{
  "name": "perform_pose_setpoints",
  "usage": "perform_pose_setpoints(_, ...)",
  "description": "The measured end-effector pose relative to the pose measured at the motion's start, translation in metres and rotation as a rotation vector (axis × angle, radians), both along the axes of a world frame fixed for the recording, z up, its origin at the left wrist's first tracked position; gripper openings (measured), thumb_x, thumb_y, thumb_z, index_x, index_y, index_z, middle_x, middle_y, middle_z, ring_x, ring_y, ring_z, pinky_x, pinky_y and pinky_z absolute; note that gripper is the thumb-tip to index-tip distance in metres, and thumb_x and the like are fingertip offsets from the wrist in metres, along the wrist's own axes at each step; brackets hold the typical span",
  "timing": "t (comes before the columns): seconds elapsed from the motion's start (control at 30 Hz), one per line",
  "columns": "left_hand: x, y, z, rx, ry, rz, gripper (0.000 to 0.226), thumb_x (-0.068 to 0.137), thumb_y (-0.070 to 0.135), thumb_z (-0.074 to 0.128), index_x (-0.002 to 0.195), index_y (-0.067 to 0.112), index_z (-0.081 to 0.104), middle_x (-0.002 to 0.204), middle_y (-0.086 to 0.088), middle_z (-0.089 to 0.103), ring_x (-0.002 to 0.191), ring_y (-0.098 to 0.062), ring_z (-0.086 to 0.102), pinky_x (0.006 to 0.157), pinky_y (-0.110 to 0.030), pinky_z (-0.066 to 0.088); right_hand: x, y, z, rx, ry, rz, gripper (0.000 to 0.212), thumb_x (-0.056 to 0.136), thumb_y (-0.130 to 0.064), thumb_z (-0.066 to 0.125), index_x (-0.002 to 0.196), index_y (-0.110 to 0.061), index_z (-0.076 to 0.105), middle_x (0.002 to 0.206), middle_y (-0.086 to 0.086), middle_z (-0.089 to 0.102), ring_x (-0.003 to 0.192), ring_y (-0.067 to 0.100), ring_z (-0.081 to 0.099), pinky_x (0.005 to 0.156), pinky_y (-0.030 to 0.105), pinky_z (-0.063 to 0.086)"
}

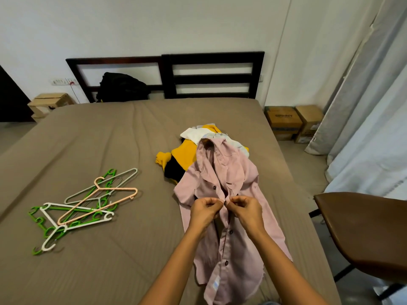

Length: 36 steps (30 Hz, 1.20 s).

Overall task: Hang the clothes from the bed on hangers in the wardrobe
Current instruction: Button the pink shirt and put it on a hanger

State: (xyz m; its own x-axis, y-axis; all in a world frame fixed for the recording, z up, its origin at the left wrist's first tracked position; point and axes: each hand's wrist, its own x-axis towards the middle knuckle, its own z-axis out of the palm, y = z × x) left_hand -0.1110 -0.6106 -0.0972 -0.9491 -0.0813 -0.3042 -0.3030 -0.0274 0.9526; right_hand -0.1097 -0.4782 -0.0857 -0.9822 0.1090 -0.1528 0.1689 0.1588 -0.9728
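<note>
Pinches the two front edges of the pink shirt (222,172) just below the middle of the frame, left hand (203,211) on one edge, right hand (246,211) on the other, fingers (211,201) curled tight on the cloth and nearly meeting. Lies lengthwise on the brown bed (110,139), collar up the frame, overlapping a pile of clothes (187,151) in yellow, black and white. At left, on the same bed, tangled hangers (83,203); at lower right, a brown chair (365,230).
</note>
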Motion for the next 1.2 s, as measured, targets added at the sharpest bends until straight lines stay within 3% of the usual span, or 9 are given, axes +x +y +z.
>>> perform_pose_setpoints(0.13,0.003,0.002,0.007,0.012,0.025,-0.026,0.010,0.079,0.009,0.074,0.071,0.014,0.073,0.070,-0.007,0.071,0.068,-0.016,0.065,0.067,-0.025,0.052,0.001,0.001,0.000,-0.038,-0.012,-0.008,0.016,0.080,0.000,0.069,0.074,-0.015,0.070,0.073,0.004,0.071,0.073,0.017,0.068,0.066,0.022,0.054)
perform_pose_setpoints(0.3,0.002,0.005,0.011,0.047,-0.069,0.025,0.006,0.082,0.004,0.070,0.077,0.008,0.071,0.070,-0.004,0.070,0.066,-0.011,0.065,0.060,-0.020,0.053,0.001,0.004,-0.002,-0.098,-0.013,-0.029,0.016,0.076,-0.002,0.074,0.074,-0.018,0.072,0.078,0.008,0.073,0.079,0.022,0.071,0.074,0.034,0.057)
perform_pose_setpoints(0.43,-0.004,0.005,0.020,0.173,-0.185,0.013,0.006,0.083,0.002,0.067,0.078,0.005,0.069,0.064,0.000,0.071,0.059,-0.004,0.067,0.056,-0.017,0.054,-0.001,0.007,0.001,-0.189,-0.031,-0.012,0.011,0.076,-0.003,0.075,0.075,-0.014,0.074,0.076,0.009,0.073,0.075,0.023,0.070,0.069,0.033,0.056)
perform_pose_setpoints(0.53,-0.007,0.003,0.026,0.200,-0.231,-0.017,0.011,0.084,0.000,0.065,0.076,0.005,0.069,0.059,0.001,0.069,0.053,-0.006,0.065,0.050,-0.018,0.052,-0.005,0.010,0.006,-0.303,-0.107,0.058,0.011,0.081,0.005,0.067,0.078,-0.005,0.072,0.072,0.010,0.071,0.068,0.020,0.067,0.060,0.024,0.053)
perform_pose_setpoints(0.63,-0.008,0.003,0.029,0.189,-0.263,-0.025,0.014,0.085,0.001,0.065,0.073,0.009,0.070,0.058,0.000,0.069,0.050,-0.008,0.062,0.050,-0.020,0.050,-0.009,0.011,0.010,-0.296,-0.137,0.104,0.009,0.082,0.006,0.065,0.082,0.001,0.072,0.075,0.016,0.069,0.069,0.023,0.064,0.059,0.023,0.052)
perform_pose_setpoints(0.77,-0.008,0.007,0.029,0.226,-0.285,0.030,0.008,0.085,-0.002,0.063,0.081,0.004,0.068,0.057,0.000,0.067,0.048,-0.006,0.061,0.045,-0.017,0.048,-0.011,0.009,0.010,-0.185,-0.095,0.084,0.012,0.079,0.004,0.068,0.076,-0.007,0.072,0.073,0.016,0.069,0.069,0.023,0.063,0.064,0.030,0.052)
perform_pose_setpoints(0.9,-0.009,0.005,0.023,0.120,-0.230,0.045,0.011,0.080,-0.001,0.068,0.073,0.007,0.068,0.058,-0.002,0.066,0.054,-0.011,0.058,0.054,-0.022,0.047,-0.008,0.008,0.011,0.004,0.000,0.068,0.007,0.077,-0.004,0.073,0.084,-0.006,0.073,0.076,0.013,0.072,0.069,0.024,0.068,0.064,0.033,0.056)
perform_pose_setpoints(1.03,-0.007,0.004,0.022,0.021,-0.114,0.036,0.005,0.078,0.003,0.073,0.077,0.001,0.068,0.070,-0.014,0.062,0.069,-0.022,0.053,0.064,-0.031,0.045,-0.004,0.006,0.015,0.036,0.020,0.072,0.008,0.077,-0.003,0.071,0.083,-0.007,0.075,0.073,0.010,0.072,0.066,0.022,0.067,0.061,0.030,0.054)
perform_pose_setpoints(1.2,-0.007,0.005,0.024,-0.173,-0.010,0.039,0.011,0.076,0.008,0.075,0.071,0.010,0.066,0.057,0.000,0.060,0.052,-0.011,0.052,0.055,-0.025,0.046,-0.001,0.006,0.012,-0.011,-0.009,0.060,0.014,0.081,0.001,0.065,0.084,-0.008,0.075,0.074,0.005,0.072,0.064,0.010,0.066,0.056,0.018,0.049)
